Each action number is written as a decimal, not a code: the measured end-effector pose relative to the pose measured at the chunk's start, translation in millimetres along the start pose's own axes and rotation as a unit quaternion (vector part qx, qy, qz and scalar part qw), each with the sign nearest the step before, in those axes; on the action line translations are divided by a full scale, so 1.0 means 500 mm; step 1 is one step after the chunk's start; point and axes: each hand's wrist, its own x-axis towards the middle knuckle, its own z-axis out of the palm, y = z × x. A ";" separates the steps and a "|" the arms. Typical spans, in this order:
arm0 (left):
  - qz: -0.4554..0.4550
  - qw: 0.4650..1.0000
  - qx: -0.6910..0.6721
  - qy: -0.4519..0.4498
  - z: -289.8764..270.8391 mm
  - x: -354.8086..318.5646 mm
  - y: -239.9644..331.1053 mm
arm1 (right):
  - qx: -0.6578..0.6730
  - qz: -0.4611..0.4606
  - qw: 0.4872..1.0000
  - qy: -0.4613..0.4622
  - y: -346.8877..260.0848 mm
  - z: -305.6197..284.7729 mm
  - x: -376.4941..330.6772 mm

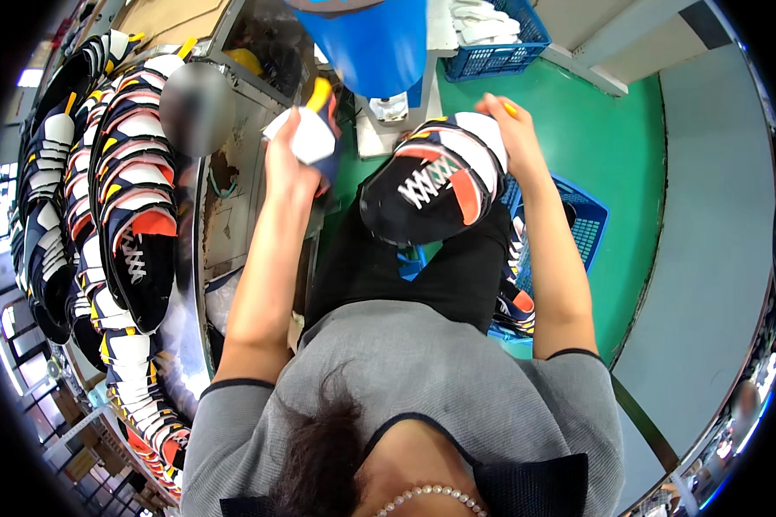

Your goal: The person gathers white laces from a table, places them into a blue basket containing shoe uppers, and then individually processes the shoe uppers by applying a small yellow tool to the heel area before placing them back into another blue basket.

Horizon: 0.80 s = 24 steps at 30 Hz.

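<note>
My left hand (286,168) is closed on a shoe upper (315,138), white and navy with a yellow tab, held up beside the bench edge. To the right, my right hand (513,138) grips the heel end of a small nested stack of shoe uppers (431,189). The front upper is black at the toe, with white crossed laces and orange-red sides. This stack is above my lap, its toe pointing left and toward me. A gap separates the two hands' loads.
Long nested rows of similar shoe uppers (138,198) line the left side, next to a worn bench (228,202). A blue container (366,47) stands ahead. White items fill a blue basket (491,62) at the back. Another blue crate (591,215) with uppers sits right on the green floor (621,146).
</note>
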 end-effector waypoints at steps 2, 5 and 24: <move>0.085 0.984 0.157 -0.012 0.020 -0.133 -0.036 | 0.007 0.007 0.999 0.052 0.026 -0.030 -0.022; 0.034 0.968 0.239 -0.072 0.022 -0.206 -0.142 | 0.106 -0.017 0.991 0.082 0.039 0.023 -0.060; 0.192 0.896 0.375 -0.136 0.032 -0.021 -0.074 | 0.013 -0.122 0.985 -0.122 0.031 0.168 -0.049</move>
